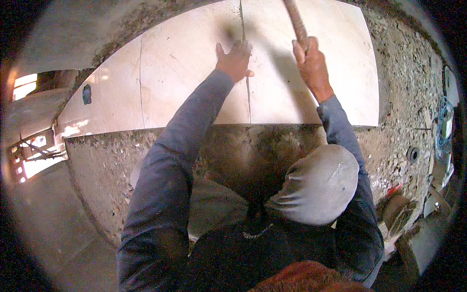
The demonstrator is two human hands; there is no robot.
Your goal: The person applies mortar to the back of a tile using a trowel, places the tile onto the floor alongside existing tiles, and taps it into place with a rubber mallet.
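Observation:
My left hand [233,62] rests palm down, fingers spread, beside a seam between large cream floor tiles [189,73]. My right hand [311,65] grips a wooden handle [296,19] that rises out of the upper edge of the view. Just beyond my left fingertips is a dark blurred shape [229,31], too smeared to name. A long shadow falls across the tile under my right hand. My bent knee [314,182], in pale grey cloth, is below the tiles' near edge.
Rough rubble floor [399,92] borders the tiles. A small dark object [87,94] lies on the left tiles. At right are a blue coiled hose [442,121], a black ring-shaped object [413,155] and debris. Bright openings [36,160] show at far left beside grey concrete.

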